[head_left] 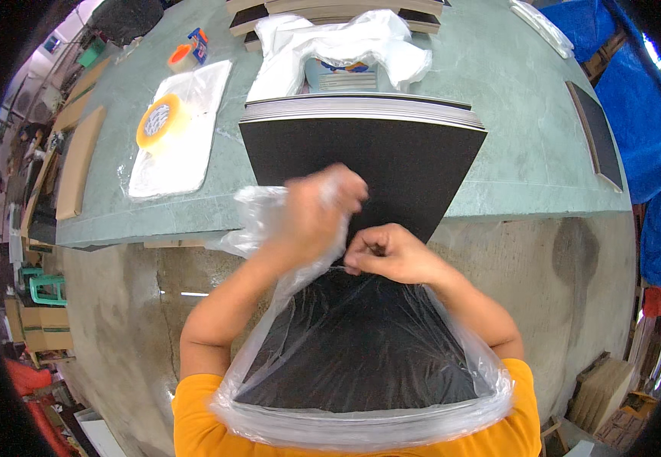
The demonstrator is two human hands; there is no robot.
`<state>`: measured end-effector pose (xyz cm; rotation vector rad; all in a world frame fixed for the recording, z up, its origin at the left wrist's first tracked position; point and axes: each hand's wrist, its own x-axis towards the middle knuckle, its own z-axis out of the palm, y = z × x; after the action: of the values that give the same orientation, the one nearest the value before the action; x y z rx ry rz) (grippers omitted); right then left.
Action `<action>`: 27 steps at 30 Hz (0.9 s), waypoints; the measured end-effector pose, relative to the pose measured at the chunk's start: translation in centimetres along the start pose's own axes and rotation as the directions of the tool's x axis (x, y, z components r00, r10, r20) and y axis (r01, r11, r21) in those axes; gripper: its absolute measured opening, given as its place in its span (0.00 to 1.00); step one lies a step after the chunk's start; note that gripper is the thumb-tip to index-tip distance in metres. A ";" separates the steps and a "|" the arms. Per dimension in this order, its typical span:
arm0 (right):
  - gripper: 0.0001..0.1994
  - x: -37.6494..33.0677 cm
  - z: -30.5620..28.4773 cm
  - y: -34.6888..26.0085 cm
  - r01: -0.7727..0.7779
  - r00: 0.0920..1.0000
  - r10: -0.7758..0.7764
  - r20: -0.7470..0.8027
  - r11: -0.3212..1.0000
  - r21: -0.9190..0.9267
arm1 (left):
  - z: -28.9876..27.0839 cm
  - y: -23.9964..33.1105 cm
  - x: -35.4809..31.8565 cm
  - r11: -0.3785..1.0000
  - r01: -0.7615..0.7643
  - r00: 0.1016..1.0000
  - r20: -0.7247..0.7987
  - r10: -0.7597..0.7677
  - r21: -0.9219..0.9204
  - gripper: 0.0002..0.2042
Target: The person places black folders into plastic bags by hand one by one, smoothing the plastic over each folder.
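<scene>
My left hand [321,204], smeared by motion, is closed on bunched clear plastic film [258,221] in front of a thick stack of black-faced boards [361,145]. The stack stands at the table's near edge, white sheet edges showing along its top. Lower and to the right, my right hand [395,255] pinches the edge of the clear plastic bag [467,365]. Through that bag, close to my body, a black surface [353,343] shows. Whether it joins the stack is hidden behind my hands.
On the green table [513,84] lie a tape roll [160,124] on a pile of clear bags [182,164], a tape dispenser [193,52], white plastic film [330,34], and a dark board [595,135]. More boards [330,7] are stacked at the back. A blue tarp [639,114] hangs right.
</scene>
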<state>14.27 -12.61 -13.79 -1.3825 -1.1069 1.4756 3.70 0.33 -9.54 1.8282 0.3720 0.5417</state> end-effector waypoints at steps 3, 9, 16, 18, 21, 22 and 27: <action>0.08 -2.0 -2.0 -0.1 0.041 0.934 0.031 0.355 0.980 -0.194 | -3.2 0.6 0.6 0.995 0.104 0.987 -0.125 -0.104 -0.008 0.27; 0.15 -0.4 0.9 -2.0 0.098 0.995 -0.097 -0.020 0.992 0.082 | 0.9 -0.4 -0.8 0.950 -0.249 0.968 0.017 0.250 0.189 0.25; 0.08 -2.3 -1.4 -1.0 0.186 0.982 -0.181 -0.058 0.979 0.088 | -4.8 1.1 0.3 0.987 0.157 0.987 -0.044 -0.158 -0.022 0.15; 0.15 -2.2 -1.1 -0.1 0.228 0.972 -0.203 -0.121 0.937 0.265 | -3.0 -1.1 -1.4 0.996 0.050 0.974 0.217 -0.064 0.070 0.14; 0.23 -2.1 -0.2 -1.8 0.214 0.972 -0.149 -0.179 0.874 0.437 | -1.9 -1.8 -2.7 0.965 0.239 0.888 0.377 -0.263 0.110 0.17; 0.23 -2.5 -0.2 -1.3 0.157 0.985 -0.113 -0.130 0.899 0.409 | -2.4 -1.3 -2.3 0.948 0.319 0.912 0.268 -0.310 0.009 0.16; 0.20 -3.9 -1.6 0.8 0.029 0.991 -0.039 0.130 0.996 0.079 | -3.7 -0.5 -1.6 0.942 0.331 0.937 0.098 -0.335 0.051 0.16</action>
<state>16.11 -16.48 -13.47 -1.2223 -1.1368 1.5866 0.40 2.65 -9.33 1.7685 0.6080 0.2033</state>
